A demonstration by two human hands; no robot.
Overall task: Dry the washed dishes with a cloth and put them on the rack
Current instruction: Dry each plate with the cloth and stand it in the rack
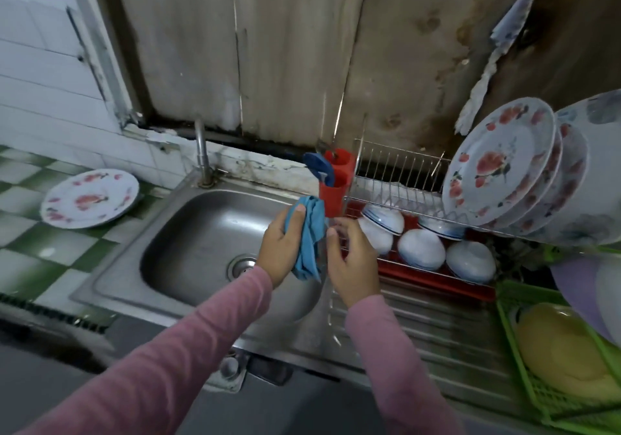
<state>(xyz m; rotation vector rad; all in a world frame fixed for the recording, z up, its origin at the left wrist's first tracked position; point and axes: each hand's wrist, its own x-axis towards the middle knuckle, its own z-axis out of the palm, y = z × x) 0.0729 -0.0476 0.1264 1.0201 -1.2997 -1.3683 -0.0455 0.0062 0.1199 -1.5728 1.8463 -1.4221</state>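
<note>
My left hand [280, 246] grips a bunched blue cloth [309, 243] over the right side of the steel sink [201, 233]. Just to its right, my right hand [353, 266] has its fingers curled round what looks like a clear glass [336, 231], faint and blurred, touching the cloth. Behind the hands stands the wire dish rack [403, 166] on a red tray. Floral plates [497, 166] stand upright at its right end, and several white bowls [420, 250] lie upside down in its front row. One more floral plate [90, 198] lies flat on the green-checked counter to the left.
A red cutlery holder [336, 182] with a blue utensil hangs on the rack's left end, just behind my hands. The tap [201, 152] rises behind the sink. A green basket [537, 384] with a yellow dish stands at the right on the ribbed drainboard [437, 327].
</note>
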